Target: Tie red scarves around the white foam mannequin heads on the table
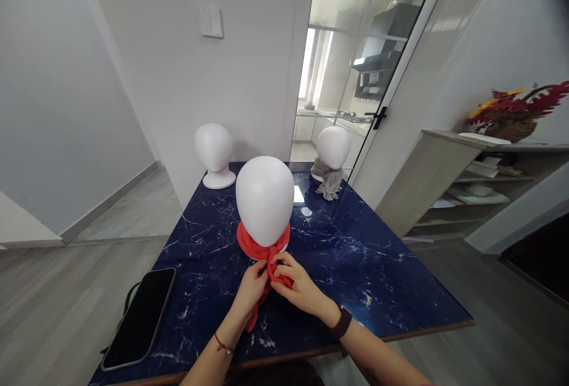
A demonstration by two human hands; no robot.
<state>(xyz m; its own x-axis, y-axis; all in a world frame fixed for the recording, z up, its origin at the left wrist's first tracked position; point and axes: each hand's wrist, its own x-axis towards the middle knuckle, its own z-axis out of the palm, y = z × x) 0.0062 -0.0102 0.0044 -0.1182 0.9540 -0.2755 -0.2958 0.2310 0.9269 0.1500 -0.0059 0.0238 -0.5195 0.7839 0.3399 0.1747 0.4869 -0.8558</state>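
Note:
A white foam mannequin head (265, 199) stands at the middle of the table, with a red scarf (251, 248) wrapped around its neck. Just below the chin, both hands work at the front of the scarf. My left hand (252, 285) is closed, pinching the scarf near its crossing, while one red end hangs down beneath it. My right hand (297, 284) has its fingers closed around a bunched loop of the same scarf. The fingertips partly hide how the cloth crosses.
A bare mannequin head (214, 149) stands at the back left; another mannequin head (333, 146) with a grey scarf (329, 181) is at the back right. A black phone (140, 318) lies by the left edge of the dark blue marbled table (377, 291). Shelves (484, 178) stand to the right.

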